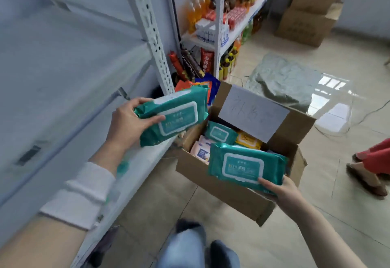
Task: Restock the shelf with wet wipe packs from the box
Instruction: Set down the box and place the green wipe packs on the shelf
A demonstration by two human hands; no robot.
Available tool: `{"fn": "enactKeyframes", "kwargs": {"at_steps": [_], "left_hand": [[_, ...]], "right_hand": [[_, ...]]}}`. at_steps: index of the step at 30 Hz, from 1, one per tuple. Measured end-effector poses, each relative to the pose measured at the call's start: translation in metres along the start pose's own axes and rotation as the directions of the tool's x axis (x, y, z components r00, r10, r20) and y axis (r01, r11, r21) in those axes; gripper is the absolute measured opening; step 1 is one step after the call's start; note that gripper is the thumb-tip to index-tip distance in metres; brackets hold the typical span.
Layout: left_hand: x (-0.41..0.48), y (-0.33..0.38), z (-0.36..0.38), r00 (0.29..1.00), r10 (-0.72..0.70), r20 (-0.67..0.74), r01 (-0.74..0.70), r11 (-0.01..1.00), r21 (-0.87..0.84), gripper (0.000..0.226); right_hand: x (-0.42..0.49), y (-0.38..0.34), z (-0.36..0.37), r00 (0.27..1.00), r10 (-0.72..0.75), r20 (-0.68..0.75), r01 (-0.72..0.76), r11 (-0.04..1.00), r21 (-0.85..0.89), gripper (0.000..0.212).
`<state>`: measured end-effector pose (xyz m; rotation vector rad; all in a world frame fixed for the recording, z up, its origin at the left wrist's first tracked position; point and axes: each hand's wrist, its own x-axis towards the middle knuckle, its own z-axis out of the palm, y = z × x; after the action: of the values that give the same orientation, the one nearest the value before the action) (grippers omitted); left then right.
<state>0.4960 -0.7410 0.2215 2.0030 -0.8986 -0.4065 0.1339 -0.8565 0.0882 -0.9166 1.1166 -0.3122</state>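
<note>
Bright, even daylight, seemingly from a window mirrored as white glare on the glossy floor. Shadows are soft and faint. Motion blur smears the shelf and the sleeve. Wide-angle distortion bends the shelf upright and the picture's edges.

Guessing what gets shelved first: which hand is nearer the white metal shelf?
Left. The left hand, gripping a teal wet wipe pack, is at the white metal shelf; the right hand holds another teal pack over the brown cardboard box, farther out.
</note>
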Motion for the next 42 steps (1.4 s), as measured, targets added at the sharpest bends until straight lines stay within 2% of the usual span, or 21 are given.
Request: {"fn": "enactKeyframes", "kwargs": {"at_steps": [5,7,11,14,17,19,24,27,30,35,39,42], "left_hand": [[-0.019,0.037,-0.112,0.969,0.041,-0.244,-0.069,0.992,-0.107,0.036],[-0.024,0.039,-0.155,0.945,0.036,-0.326,-0.079,0.99,-0.119,0.039],[-0.035,0.02,-0.232,0.901,-0.01,-0.434,-0.042,0.993,-0.111,0.042],[-0.039,-0.009,-0.275,0.869,-0.054,-0.492,0.001,0.994,-0.107,0.038],[-0.029,-0.036,-0.304,0.843,-0.102,-0.528,0.043,0.991,-0.124,0.038],[-0.013,-0.051,-0.317,0.833,-0.117,-0.541,0.049,0.989,-0.139,0.036],[0.051,-0.091,-0.351,0.812,-0.161,-0.56,0.089,0.984,-0.153,0.035],[0.093,-0.114,-0.369,0.804,-0.188,-0.564,0.132,0.981,-0.14,0.035],[0.131,-0.141,-0.382,0.765,-0.223,-0.604,0.15,0.974,-0.169,0.029],[0.171,-0.181,-0.412,0.713,-0.265,-0.649,0.185,0.964,-0.19,0.03],[0.203,-0.211,-0.442,0.695,-0.296,-0.655,0.234,0.955,-0.183,0.037],[0.22,-0.225,-0.46,0.714,-0.315,-0.625,0.239,0.949,-0.205,0.04]], "right_hand": [[-0.014,-0.071,0.081,0.966,-0.14,0.219,0.16,0.984,-0.078,0.052],[-0.019,-0.095,0.121,0.935,-0.184,0.302,0.218,0.972,-0.083,0.058],[-0.023,-0.13,0.202,0.868,-0.263,0.421,0.325,0.942,-0.081,0.064],[-0.021,-0.149,0.256,0.811,-0.282,0.512,0.343,0.939,-0.026,0.064],[-0.009,-0.169,0.304,0.765,-0.277,0.582,0.345,0.938,-0.007,0.06],[0.006,-0.185,0.333,0.737,-0.27,0.62,0.355,0.935,-0.014,0.051],[0.076,-0.24,0.401,0.69,-0.228,0.687,0.365,0.929,-0.057,0.036],[0.13,-0.276,0.45,0.654,-0.252,0.713,0.406,0.913,-0.05,0.036],[0.184,-0.309,0.502,0.634,-0.264,0.727,0.407,0.913,-0.023,0.035],[0.255,-0.35,0.595,0.537,-0.264,0.801,0.472,0.881,-0.026,0.04],[0.297,-0.367,0.66,0.47,-0.226,0.853,0.565,0.82,-0.094,0.052],[0.319,-0.376,0.694,0.44,-0.22,0.871,0.645,0.752,-0.136,0.053]]}}
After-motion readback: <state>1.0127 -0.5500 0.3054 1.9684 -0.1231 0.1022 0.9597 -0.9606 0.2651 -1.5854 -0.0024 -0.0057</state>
